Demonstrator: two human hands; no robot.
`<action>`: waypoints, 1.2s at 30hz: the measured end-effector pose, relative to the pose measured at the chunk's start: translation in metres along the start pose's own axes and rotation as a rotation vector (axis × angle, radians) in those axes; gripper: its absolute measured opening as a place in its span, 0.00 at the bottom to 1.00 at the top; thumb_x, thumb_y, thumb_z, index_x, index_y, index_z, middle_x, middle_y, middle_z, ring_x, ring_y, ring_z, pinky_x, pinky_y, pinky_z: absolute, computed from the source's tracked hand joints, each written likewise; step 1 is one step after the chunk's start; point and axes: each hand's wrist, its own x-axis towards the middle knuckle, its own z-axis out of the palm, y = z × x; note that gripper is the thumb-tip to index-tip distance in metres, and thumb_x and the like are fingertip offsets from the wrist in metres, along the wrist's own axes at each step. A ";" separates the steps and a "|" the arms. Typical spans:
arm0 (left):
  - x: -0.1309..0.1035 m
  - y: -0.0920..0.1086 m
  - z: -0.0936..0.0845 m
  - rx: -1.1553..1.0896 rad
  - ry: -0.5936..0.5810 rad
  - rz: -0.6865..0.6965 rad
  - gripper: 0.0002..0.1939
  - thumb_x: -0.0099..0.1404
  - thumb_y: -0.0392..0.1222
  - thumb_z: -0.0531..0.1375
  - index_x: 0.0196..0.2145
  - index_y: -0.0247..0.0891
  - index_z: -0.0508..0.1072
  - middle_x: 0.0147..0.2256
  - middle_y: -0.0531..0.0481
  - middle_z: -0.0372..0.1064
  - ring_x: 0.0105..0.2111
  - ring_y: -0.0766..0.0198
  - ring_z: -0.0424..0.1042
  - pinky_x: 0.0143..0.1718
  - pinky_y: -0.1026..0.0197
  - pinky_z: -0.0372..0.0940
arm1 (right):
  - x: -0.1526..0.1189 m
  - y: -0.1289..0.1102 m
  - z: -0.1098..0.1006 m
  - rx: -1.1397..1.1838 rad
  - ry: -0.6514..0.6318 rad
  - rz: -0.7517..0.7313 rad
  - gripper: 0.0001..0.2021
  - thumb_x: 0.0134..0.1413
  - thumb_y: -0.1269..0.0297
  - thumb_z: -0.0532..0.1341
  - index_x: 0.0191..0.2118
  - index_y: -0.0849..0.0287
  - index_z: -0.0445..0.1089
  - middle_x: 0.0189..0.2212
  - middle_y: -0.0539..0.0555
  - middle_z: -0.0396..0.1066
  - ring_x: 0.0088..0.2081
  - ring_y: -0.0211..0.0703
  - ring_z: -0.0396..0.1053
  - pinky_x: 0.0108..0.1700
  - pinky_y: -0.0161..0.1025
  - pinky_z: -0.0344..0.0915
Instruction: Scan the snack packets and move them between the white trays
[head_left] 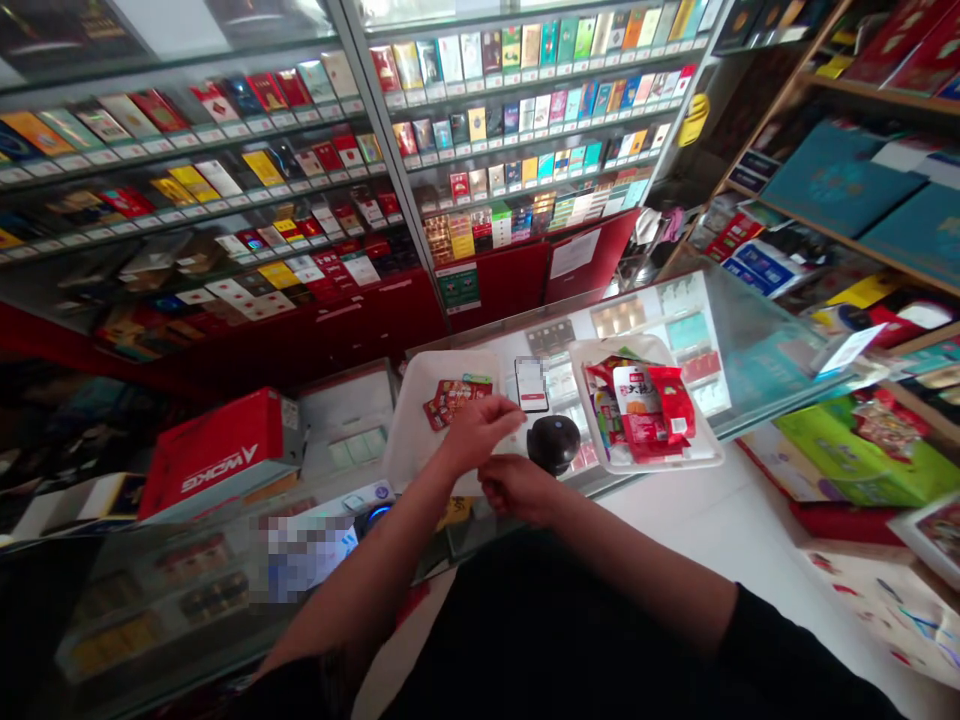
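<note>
My left hand (481, 432) hovers over the right side of a white plastic tray, its fingertips pinched together. Just below it, my right hand (519, 488) is closed, fingers curled and thumb side toward the left hand. A pale patch shows between the hands; whether they hold anything I cannot make out. Several small red packets (452, 400) lie in the white tray (406, 402). To the right of my hands sits a rounded black device (553, 444), with a smartphone (532, 384) lying behind it. A second white tray (701, 452) holds red and white snack packets (649, 408).
Both trays rest on a glass display counter (757, 385). A red box (221, 455) stands at left, near a lit, blurred screen (311, 555). Shelves of cigarette packs (540, 110) rise behind the counter. At right are a green box (862, 455) and stacked teal boxes (840, 190).
</note>
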 end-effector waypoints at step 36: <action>0.047 -0.161 -0.094 1.162 0.041 -0.119 0.22 0.72 0.41 0.57 0.62 0.36 0.69 0.62 0.34 0.68 0.60 0.47 0.67 0.55 0.50 0.64 | 0.150 -0.005 0.039 -1.128 0.152 -0.082 0.25 0.63 0.69 0.54 0.64 0.75 0.67 0.71 0.76 0.51 0.71 0.71 0.48 0.67 0.61 0.49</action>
